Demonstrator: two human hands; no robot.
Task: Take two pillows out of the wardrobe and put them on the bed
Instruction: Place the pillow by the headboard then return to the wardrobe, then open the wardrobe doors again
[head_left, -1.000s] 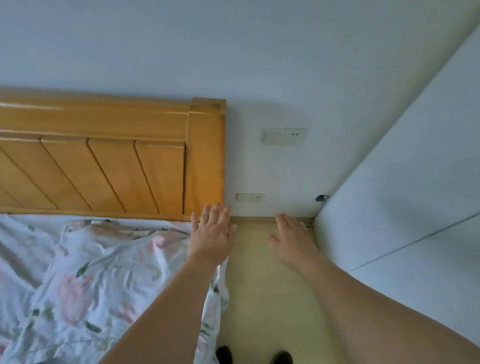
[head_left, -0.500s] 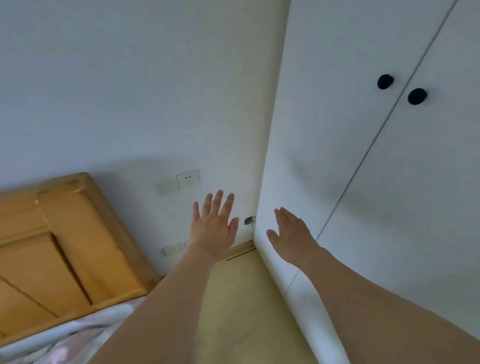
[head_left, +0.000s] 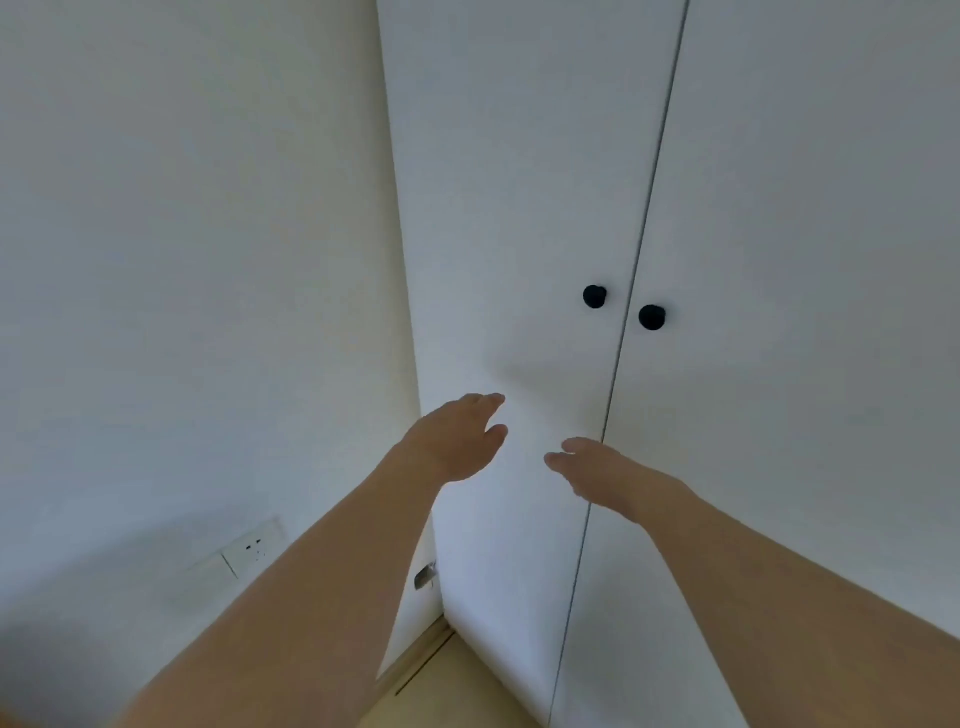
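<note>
Step in hand: opening the tall white flat-panel wardrobe, judged from both doors standing closed along the thin vertical seam. The pillows are not visible; they are presumed to lie behind these doors. The bed is out of view.

The left hand and right hand are raised in front of the left door, below the knobs, fingers extended and relaxed, each grip spread and holding nothing. Whether either hand touches the panel cannot be told.

Procedure: raise each hand to its knob, the left round black knob and the right round black knob, which sit just beside the seam. Pinch each firmly, since small smooth knobs can slip. Pull outward evenly, stepping back to clear the door swing.

Surfaces: doors matte, smooth, without relief. The adjoining white painted wall carries a white rectangular socket plate low down.
</note>
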